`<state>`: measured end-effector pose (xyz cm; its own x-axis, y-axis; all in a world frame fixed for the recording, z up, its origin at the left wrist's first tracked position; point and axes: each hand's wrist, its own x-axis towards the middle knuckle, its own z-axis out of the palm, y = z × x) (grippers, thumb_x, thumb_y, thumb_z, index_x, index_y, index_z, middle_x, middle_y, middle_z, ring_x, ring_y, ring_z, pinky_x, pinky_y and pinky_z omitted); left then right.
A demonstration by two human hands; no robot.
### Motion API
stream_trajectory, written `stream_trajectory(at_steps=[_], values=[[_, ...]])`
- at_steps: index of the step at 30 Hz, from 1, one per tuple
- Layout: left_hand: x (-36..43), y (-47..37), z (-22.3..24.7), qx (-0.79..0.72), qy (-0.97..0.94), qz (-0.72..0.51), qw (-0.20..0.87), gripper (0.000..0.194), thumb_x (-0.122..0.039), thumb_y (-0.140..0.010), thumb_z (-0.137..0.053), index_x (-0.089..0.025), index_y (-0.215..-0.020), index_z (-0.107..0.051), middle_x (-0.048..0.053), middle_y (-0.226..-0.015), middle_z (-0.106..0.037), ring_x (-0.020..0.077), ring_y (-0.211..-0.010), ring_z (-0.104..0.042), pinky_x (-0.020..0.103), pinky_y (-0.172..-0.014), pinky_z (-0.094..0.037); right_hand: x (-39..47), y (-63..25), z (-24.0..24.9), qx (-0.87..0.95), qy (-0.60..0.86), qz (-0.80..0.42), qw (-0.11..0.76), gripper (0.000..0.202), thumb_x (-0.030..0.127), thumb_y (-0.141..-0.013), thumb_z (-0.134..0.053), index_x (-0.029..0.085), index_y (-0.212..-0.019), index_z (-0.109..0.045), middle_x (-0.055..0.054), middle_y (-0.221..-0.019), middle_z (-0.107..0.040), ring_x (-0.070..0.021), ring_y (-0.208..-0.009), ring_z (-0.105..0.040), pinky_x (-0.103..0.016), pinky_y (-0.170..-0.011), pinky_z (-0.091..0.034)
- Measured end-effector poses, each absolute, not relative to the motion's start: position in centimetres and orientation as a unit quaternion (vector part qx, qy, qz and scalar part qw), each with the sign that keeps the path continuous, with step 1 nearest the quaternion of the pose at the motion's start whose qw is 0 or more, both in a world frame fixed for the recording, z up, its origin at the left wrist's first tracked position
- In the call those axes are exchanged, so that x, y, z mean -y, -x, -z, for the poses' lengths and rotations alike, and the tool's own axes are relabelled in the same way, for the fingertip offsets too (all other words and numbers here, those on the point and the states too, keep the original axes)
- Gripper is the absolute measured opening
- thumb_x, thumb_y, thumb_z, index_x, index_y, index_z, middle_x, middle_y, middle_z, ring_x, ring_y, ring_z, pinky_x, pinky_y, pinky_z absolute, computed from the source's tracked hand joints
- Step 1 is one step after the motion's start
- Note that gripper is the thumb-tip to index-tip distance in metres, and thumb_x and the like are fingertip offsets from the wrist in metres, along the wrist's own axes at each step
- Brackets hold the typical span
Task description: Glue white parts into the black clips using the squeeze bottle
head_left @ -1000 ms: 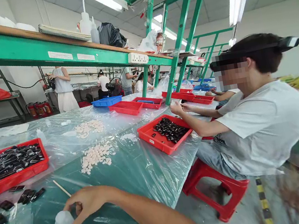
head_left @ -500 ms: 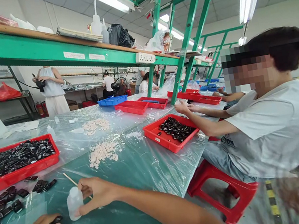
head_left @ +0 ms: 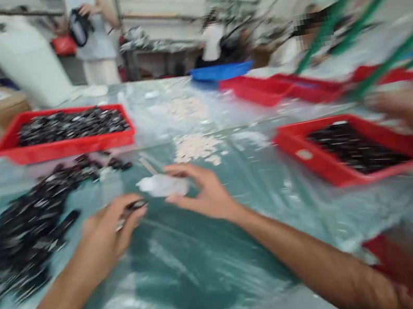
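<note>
The small white plastic bottle (head_left: 163,185) lies tilted, blurred, in the right hand (head_left: 203,192), fingers clamped round it; the left hand (head_left: 108,231) pinches a small black part (head_left: 135,206) just beside it; both hover over the plastic-covered green worktop (head_left: 193,262); red trays (head_left: 65,146) of black parts stand behind.

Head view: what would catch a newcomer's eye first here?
Two bare hands meet at centre: the right hand holds a small white squeeze bottle tipped sideways, and the left hand pinches a small black part. A heap of black parts lies left, below a full red tray.
</note>
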<state>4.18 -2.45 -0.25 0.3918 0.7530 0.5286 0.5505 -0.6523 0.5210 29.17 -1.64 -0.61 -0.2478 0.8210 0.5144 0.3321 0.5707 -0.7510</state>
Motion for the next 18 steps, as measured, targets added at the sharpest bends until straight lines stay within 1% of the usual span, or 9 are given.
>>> stream_trajectory(at_steps=[1,2,3,4,7,11,15,18], values=[[2.5,-4.2,0.4,-0.389,-0.837,-0.36,0.136,0.019,-0.038,-0.102,-0.057,-0.031,-0.118,-0.065,-0.007,-0.094,-0.076,0.0116,-0.077,-0.072,0.024,-0.069,-0.057,1.8,-29.3,0.8,0.745,0.374,-0.26,0.487,0.045,0.032,-0.085,-0.074,0.02,-0.127,-0.065,-0.006,-0.121,-0.075,-0.017,-0.11,-0.071,-0.036,-0.1,-0.055],[2.5,-4.0,0.7,-0.381,-0.847,-0.342,0.143,0.02,-0.037,-0.104,-0.055,-0.027,-0.119,-0.063,-0.002,-0.1,-0.076,0.0131,-0.081,-0.072,0.026,-0.074,-0.058,1.8,-29.4,1.1,0.75,0.364,-0.242,0.496,0.044,0.025,-0.082,-0.077,0.022,-0.125,-0.066,-0.006,-0.118,-0.075,-0.0179,-0.106,-0.071,-0.036,-0.098,-0.056],[2.5,-3.8,1.0,-0.387,-0.85,-0.325,0.148,0.02,-0.037,-0.105,-0.053,-0.025,-0.12,-0.061,0.0,-0.102,-0.075,0.0132,-0.082,-0.072,0.026,-0.074,-0.059,1.7,-29.5,1.4,0.775,0.372,-0.151,0.488,0.042,0.023,-0.084,-0.076,0.025,-0.125,-0.066,-0.006,-0.115,-0.075,-0.0188,-0.102,-0.071,-0.036,-0.092,-0.058],[2.4,-3.6,1.2,-0.395,-0.849,-0.317,0.149,0.021,-0.036,-0.106,-0.053,-0.024,-0.121,-0.06,0.001,-0.103,-0.074,0.0138,-0.082,-0.071,0.026,-0.072,-0.059,1.6,-29.5,1.6,0.783,0.353,-0.14,0.493,0.043,0.018,-0.082,-0.077,0.027,-0.122,-0.067,-0.006,-0.111,-0.076,-0.0211,-0.101,-0.071,-0.038,-0.089,-0.058],[2.4,-3.2,1.3,-0.398,-0.849,-0.314,0.15,0.016,-0.031,-0.106,-0.052,-0.022,-0.119,-0.056,0.002,-0.102,-0.071,0.0149,-0.082,-0.068,0.028,-0.071,-0.058,1.7,-29.3,1.7,0.804,0.309,-0.109,0.496,0.05,0.011,-0.078,-0.077,0.03,-0.123,-0.069,-0.007,-0.107,-0.075,-0.0238,-0.096,-0.07,-0.04,-0.079,-0.058],[2.7,-3.2,0.8,-0.387,-0.845,-0.332,0.162,0.012,-0.027,-0.106,-0.052,-0.02,-0.115,-0.054,0.001,-0.102,-0.067,0.0144,-0.083,-0.066,0.028,-0.072,-0.056,2.0,-29.1,1.5,0.811,0.299,-0.066,0.499,0.059,0.007,-0.077,-0.077,0.032,-0.129,-0.067,-0.009,-0.109,-0.074,-0.0248,-0.095,-0.068,-0.041,-0.074,-0.056],[2.7,-3.1,0.7,-0.38,-0.846,-0.337,0.159,0.01,-0.025,-0.106,-0.053,-0.021,-0.115,-0.053,0.0,-0.101,-0.067,0.0144,-0.083,-0.066,0.028,-0.071,-0.055,1.9,-29.1,1.4,0.813,0.305,-0.059,0.492,0.057,0.009,-0.078,-0.076,0.032,-0.13,-0.068,-0.009,-0.107,-0.071,-0.0255,-0.093,-0.068,-0.041,-0.071,-0.055],[2.6,-3.0,0.8,-0.383,-0.849,-0.332,0.15,0.011,-0.028,-0.107,-0.051,-0.022,-0.116,-0.052,0.001,-0.103,-0.068,0.015,-0.082,-0.066,0.029,-0.07,-0.055,2.0,-29.1,1.4,0.816,0.308,-0.061,0.486,0.059,0.01,-0.078,-0.076,0.034,-0.132,-0.066,-0.008,-0.107,-0.07,-0.0258,-0.093,-0.068,-0.042,-0.071,-0.056]])
